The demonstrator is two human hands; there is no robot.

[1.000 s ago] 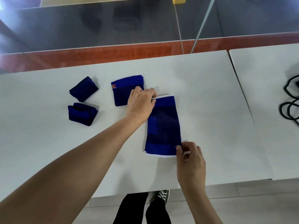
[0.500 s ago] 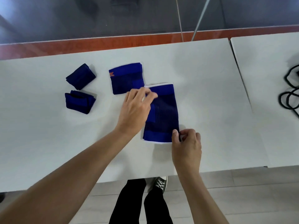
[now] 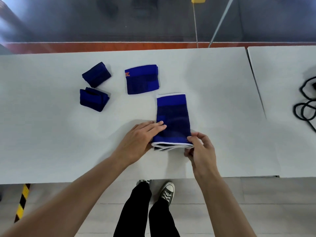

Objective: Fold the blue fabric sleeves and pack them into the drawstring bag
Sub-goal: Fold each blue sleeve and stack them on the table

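Observation:
A long blue fabric sleeve (image 3: 172, 117) with white-trimmed ends lies flat on the white table (image 3: 51, 142), its near end slightly lifted. My left hand (image 3: 138, 141) rests flat at its near left corner, fingers on the fabric. My right hand (image 3: 200, 149) pinches its near right corner between thumb and fingers. Three folded blue sleeves lie further back: one with an orange logo (image 3: 142, 79), a dark one (image 3: 96, 74) and another (image 3: 93, 99) at the left. No drawstring bag is in view.
A second white table (image 3: 287, 82) adjoins on the right, with a coiled black cable (image 3: 306, 106) on it. The table's near edge is close to my body; my legs and shoes (image 3: 166, 192) show below. Yellow-black floor tape (image 3: 22, 200) lies at the lower left.
My left hand has slid from the sleeve's far left corner down to its near left corner. My right hand has stayed at the near right corner, whose edge now lifts slightly.

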